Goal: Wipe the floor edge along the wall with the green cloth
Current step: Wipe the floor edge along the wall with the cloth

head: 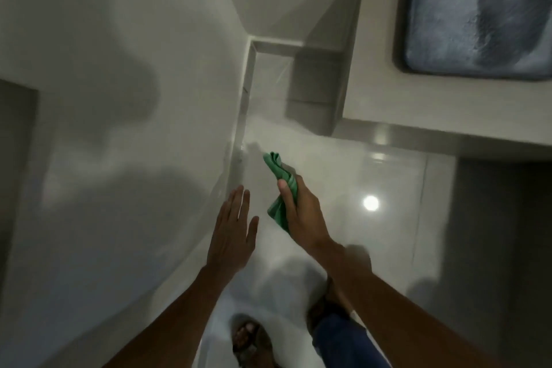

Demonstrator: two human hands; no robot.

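Head view. No brand, label or writing can be read on any surface; the frame is blurred throughout.

The right hand (301, 212) is closed around the green cloth (279, 188), thumb across its middle; the bunched cloth sticks out above and below the fist, held in the air above the floor (388, 176), clear of the wall (119, 69) to the left. The left hand (231, 230) is empty, flat, fingers extended and close together, near the wall; contact cannot be told.

The floor edge (239, 134) runs away along the wall base into a narrow recess. A grey mat (478, 15) lies at upper right. A sandalled foot (249, 337) and a blue trouser leg (343, 340) show below. No containers seen.
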